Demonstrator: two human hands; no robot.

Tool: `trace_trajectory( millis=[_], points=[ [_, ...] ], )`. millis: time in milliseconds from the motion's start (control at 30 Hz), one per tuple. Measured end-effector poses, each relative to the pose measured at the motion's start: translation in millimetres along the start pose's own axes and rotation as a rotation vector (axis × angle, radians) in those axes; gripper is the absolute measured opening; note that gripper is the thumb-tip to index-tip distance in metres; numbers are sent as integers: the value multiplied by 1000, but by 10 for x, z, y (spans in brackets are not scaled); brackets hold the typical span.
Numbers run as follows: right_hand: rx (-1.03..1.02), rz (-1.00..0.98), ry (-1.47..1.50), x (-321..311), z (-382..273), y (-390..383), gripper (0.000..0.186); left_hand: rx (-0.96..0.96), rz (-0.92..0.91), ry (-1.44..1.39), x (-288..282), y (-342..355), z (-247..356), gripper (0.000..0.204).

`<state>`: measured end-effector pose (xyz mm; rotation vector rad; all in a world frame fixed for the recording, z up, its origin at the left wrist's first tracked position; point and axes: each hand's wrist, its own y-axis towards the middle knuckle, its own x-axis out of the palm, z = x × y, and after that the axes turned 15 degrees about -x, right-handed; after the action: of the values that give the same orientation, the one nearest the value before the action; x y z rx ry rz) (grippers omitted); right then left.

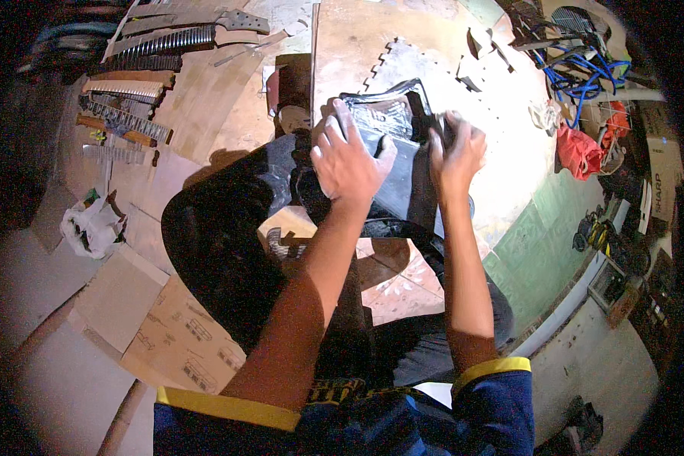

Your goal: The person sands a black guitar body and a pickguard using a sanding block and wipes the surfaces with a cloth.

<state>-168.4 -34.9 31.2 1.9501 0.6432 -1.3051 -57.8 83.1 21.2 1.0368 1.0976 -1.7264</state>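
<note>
A black-rimmed, angular piece [391,181] with a shiny grey, dusty surface lies in bright light before me. Its kind does not show clearly. Across its left side rests my left hand [349,157], fingers spread and stretched toward the far left corner, thumb apart on the surface. At the right edge, my right hand [460,148] is closed, fingers curled around something dark that the hand mostly hides. Whitish dust coats the fingertips of both hands. My knees in dark trousers [224,220] flank the work.
Several saws and toothed blades [167,42] lie at the far left. A white plastic bag [93,226] and flattened cardboard [182,334] are nearer. Right of the pale board [501,144] are tangled blue cords [585,80], a red bag [581,152] and a cardboard box [665,178].
</note>
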Motion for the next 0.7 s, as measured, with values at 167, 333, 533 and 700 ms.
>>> trace_trajectory(
  millis=[167,333,533,700],
  points=[
    [-12,11,208,-79,4,-927,34,-1,24,12,-25,2,-2,107],
    [-10,-90,74,-131,-83,-511,40,-6,9,-8,-14,10,-11,108],
    [-80,-75,144,-81,-3,-285,34,-30,-21,37,-26,45,-78,108],
    [-109,-153,15,-137,-32,-840,33,-7,4,11,1,3,-60,107]
  ],
)
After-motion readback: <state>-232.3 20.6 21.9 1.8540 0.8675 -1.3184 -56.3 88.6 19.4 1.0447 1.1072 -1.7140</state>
